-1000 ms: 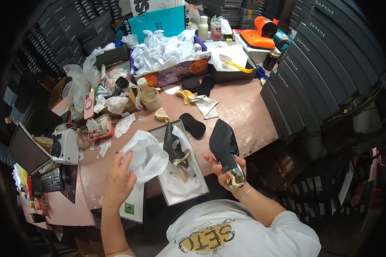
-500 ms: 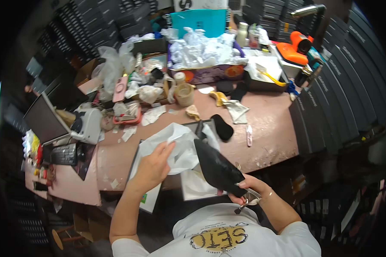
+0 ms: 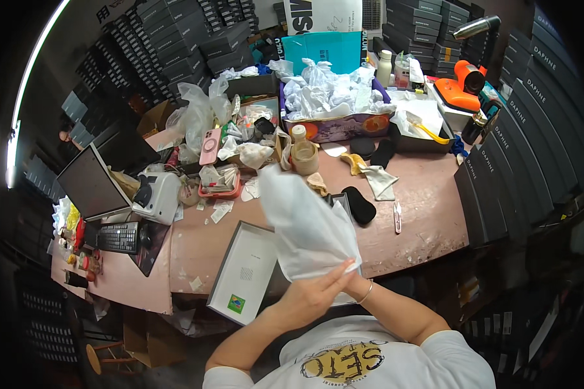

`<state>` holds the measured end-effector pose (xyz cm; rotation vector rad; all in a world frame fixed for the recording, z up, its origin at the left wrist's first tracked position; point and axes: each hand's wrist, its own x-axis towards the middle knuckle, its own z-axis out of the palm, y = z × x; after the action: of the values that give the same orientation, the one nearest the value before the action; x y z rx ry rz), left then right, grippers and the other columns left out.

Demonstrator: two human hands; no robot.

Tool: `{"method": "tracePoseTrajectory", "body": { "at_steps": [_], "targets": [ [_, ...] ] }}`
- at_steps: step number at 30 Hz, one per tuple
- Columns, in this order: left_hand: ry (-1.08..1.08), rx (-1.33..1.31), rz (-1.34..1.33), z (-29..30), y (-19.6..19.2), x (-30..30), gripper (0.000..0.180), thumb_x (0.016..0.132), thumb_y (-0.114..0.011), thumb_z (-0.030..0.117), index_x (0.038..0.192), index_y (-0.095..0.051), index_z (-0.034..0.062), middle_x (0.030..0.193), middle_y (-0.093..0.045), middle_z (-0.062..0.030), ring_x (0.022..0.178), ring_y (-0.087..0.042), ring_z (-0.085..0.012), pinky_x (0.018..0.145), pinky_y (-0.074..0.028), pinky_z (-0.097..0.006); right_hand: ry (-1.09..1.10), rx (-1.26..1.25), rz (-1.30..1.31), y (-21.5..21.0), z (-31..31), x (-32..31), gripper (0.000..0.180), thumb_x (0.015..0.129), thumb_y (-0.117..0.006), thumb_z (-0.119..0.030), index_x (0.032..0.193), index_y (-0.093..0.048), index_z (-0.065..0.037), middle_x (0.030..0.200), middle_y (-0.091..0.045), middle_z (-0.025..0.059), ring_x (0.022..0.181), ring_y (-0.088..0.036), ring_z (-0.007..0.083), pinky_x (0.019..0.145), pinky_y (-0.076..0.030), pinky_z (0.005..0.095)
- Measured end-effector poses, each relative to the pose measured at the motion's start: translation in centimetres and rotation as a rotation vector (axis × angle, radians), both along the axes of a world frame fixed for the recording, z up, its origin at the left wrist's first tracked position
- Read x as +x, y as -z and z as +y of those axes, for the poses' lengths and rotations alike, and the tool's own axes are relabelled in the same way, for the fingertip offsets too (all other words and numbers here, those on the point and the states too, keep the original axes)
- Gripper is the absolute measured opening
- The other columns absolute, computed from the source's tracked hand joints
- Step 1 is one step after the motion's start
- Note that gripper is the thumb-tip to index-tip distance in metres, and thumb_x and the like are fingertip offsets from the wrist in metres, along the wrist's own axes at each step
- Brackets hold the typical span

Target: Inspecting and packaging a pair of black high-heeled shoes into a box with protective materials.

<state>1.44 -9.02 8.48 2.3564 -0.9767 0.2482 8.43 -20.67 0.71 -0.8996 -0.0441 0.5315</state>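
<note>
Both of my hands meet close to my chest and hold up a large sheet of white tissue paper (image 3: 305, 223). My left hand (image 3: 310, 296) presses its fingers against the bunched lower edge of the paper. My right hand (image 3: 355, 284) is mostly hidden behind the paper and the left hand; only its wrist with a thin bracelet shows. The sheet stands up and hides whatever is behind it, including part of an open shoebox. A white-lined box lid (image 3: 240, 275) lies on the pink table (image 3: 428, 223) just left of my hands.
A black insole-shaped pad (image 3: 360, 205), a small tool (image 3: 397, 217) and a tape roll (image 3: 304, 157) lie beyond the paper. A purple box of crumpled paper (image 3: 331, 107) stands at the back. Monitor (image 3: 91, 185), keyboard (image 3: 118, 237) and white printer (image 3: 156, 196) are at left. Black boxes (image 3: 499, 188) are stacked at right.
The black shoe my right hand held is out of sight now. My left hand lifted the white paper off the table and brought it up to the right hand in front of me.
</note>
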Motion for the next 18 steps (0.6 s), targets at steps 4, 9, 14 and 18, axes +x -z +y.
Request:
{"method": "tracePoseTrajectory", "body": {
  "at_steps": [4, 9, 14, 18],
  "targets": [
    [-0.047, -0.080, 0.028, -0.6, 0.3, -0.9, 0.059, 0.067, -0.060, -0.005, 0.126, -0.053, -0.0020, 0.136, -0.051, -0.0139, 0.086, -0.068, -0.0247, 0.067, -0.056, -0.030, 0.024, -0.060, -0.013, -1.0, -1.6, 1.6, 0.029, 0.095, -0.049, -0.024, 0.113, -0.057, -0.003, 0.102, -0.063, 0.0130, 0.088, -0.063, 0.0272, 0.078, -0.052, 0.0372],
    [0.156, -0.216, 0.008, -5.2, 0.1, -0.7, 0.055, 0.073, -0.058, -0.003, 0.128, -0.054, -0.0010, 0.136, -0.052, -0.0133, 0.087, -0.067, -0.0228, 0.070, -0.056, -0.029, 0.069, -0.132, -0.060, -0.9, -2.3, 2.2, 0.028, 0.095, -0.048, -0.023, 0.113, -0.057, -0.004, 0.102, -0.062, 0.0150, 0.090, -0.061, 0.0286, 0.079, -0.051, 0.0379],
    [0.293, -0.312, 0.106, -7.5, 2.2, -2.6, 0.060, 0.069, -0.059, -0.004, 0.129, -0.053, 0.0009, 0.136, -0.051, -0.0162, 0.084, -0.068, -0.0219, 0.067, -0.057, -0.030, 0.057, -0.179, -0.108, -1.0, -4.0, 2.5, 0.028, 0.095, -0.046, -0.021, 0.113, -0.057, -0.004, 0.102, -0.061, 0.0170, 0.092, -0.060, 0.0300, 0.081, -0.049, 0.0387],
    [0.441, -0.332, 0.146, -10.0, 0.8, -1.4, 0.063, 0.068, -0.062, 0.000, 0.130, -0.051, -0.0011, 0.138, -0.047, -0.0193, 0.084, -0.067, -0.0227, 0.066, -0.056, -0.028, -0.031, -0.299, -0.195, -1.1, -5.4, 2.6, 0.027, 0.095, -0.045, -0.020, 0.113, -0.058, -0.004, 0.101, -0.059, 0.0186, 0.093, -0.058, 0.0311, 0.082, -0.048, 0.0392]
  ]
}}
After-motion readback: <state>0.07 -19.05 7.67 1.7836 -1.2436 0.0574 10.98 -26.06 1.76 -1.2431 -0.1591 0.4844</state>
